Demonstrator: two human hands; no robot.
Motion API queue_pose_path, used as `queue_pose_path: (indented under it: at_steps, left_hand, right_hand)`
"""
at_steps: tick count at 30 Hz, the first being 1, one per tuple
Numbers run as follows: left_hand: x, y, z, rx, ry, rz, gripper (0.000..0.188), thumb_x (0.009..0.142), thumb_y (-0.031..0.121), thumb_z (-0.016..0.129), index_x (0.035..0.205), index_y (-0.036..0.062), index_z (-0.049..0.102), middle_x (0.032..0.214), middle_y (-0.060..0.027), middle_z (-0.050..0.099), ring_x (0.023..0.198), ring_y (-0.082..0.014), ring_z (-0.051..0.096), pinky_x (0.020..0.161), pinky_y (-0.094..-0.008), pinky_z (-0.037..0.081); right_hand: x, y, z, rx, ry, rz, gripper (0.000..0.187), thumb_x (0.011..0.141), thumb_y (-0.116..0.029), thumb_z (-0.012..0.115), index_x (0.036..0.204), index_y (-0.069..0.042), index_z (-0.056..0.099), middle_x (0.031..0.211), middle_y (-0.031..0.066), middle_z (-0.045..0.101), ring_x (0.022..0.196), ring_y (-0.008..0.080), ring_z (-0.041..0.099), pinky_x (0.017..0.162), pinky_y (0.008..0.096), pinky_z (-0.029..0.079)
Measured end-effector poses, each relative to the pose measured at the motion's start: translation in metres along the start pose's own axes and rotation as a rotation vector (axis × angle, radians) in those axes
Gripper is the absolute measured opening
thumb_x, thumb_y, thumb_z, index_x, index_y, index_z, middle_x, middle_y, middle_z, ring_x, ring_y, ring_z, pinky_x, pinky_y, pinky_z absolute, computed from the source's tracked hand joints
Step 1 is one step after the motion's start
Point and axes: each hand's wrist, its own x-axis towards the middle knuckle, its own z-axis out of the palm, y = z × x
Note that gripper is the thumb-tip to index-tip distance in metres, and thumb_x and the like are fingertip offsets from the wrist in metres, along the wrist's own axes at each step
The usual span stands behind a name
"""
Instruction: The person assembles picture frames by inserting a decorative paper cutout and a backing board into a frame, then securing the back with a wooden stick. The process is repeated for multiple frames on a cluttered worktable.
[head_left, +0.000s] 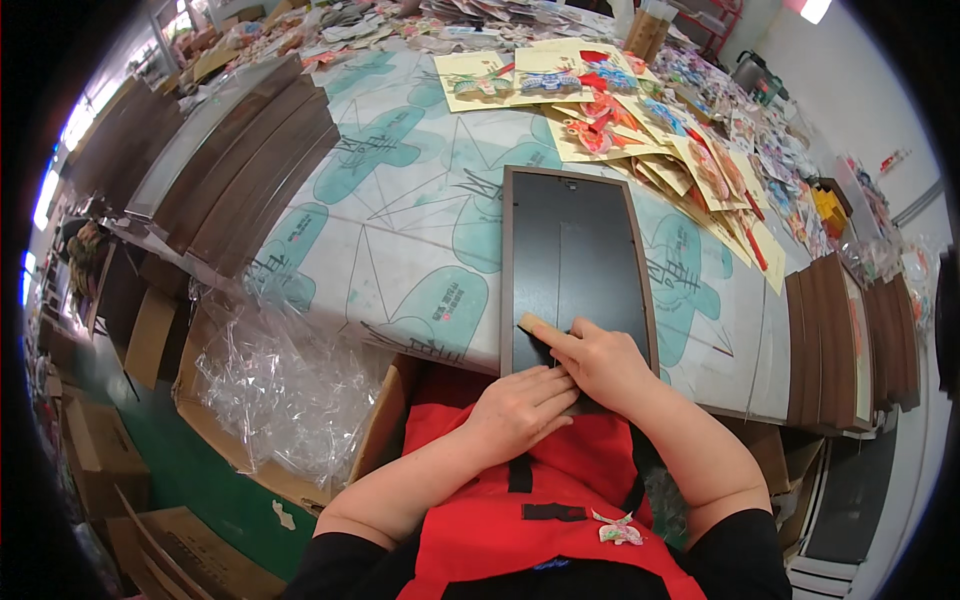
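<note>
A picture frame [575, 265] with a brown edge and a dark backing lies face down on the table in front of me, its near end at the table edge. My right hand [608, 368] rests on the lower part of the backing, index finger stretched to the left and the other fingers bent. A tan cover sits on that fingertip. Under it shows a small black strip, too hidden to name. My left hand [520, 408] lies across the frame's near end, fingers straight and close together, touching the right hand.
Stacks of brown frames stand at the left [225, 165] and right [835, 340]. Cream cards [560, 75] with colourful fish-shaped ornaments spread over the far table. A cardboard box [375, 425] of crumpled clear plastic [285, 385] sits below the table edge at left.
</note>
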Motion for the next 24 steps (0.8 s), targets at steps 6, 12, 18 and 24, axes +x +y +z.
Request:
queue_pose_path:
  at_steps: [6,12,18,24]
  left_hand:
    - [-0.001,0.0,0.0,-0.025,0.005,-0.015,0.033,0.066,0.013,0.074,0.095,0.0026,0.066,0.099,-0.0111,0.064,0.095,-0.0269,0.063,0.084,-0.0369,0.052]
    - [-0.002,0.0,0.002,-0.027,0.01,-0.022,0.033,0.064,0.011,0.074,0.094,0.0034,0.066,0.098,-0.0103,0.064,0.095,-0.0263,0.062,0.085,-0.0367,0.051]
    - [0.001,0.003,-0.002,-0.016,-0.028,-0.022,0.033,0.066,0.012,0.074,0.097,0.0032,0.065,0.102,-0.0113,0.064,0.097,-0.027,0.062,0.088,-0.0373,0.051]
    - [0.001,0.004,0.001,0.042,-0.057,-0.01,0.035,0.072,0.015,0.073,0.104,0.0033,0.063,0.111,-0.0111,0.063,0.106,-0.0275,0.06,0.09,-0.0386,0.049]
  right_hand:
    - [0.003,-0.007,0.0,0.059,-0.015,0.02,0.037,0.084,-0.016,0.061,0.12,-0.025,0.06,0.071,0.008,0.052,0.051,0.029,0.055,0.046,0.0396,0.046]
    - [0.004,-0.012,-0.009,-0.023,-0.066,0.005,0.043,0.082,-0.012,0.058,0.123,-0.024,0.057,0.069,0.0089,0.052,0.051,0.0305,0.055,0.046,0.0406,0.047]
    - [0.0,-0.007,-0.009,0.052,-0.048,0.019,0.042,0.085,-0.011,0.057,0.126,-0.02,0.056,0.069,0.0088,0.052,0.05,0.0275,0.055,0.045,0.0387,0.046]
    - [-0.038,0.033,-0.03,0.759,0.268,0.614,0.041,0.091,-0.008,0.048,0.131,-0.004,0.05,0.069,0.0047,0.054,0.047,0.0119,0.05,0.044,0.0287,0.042]
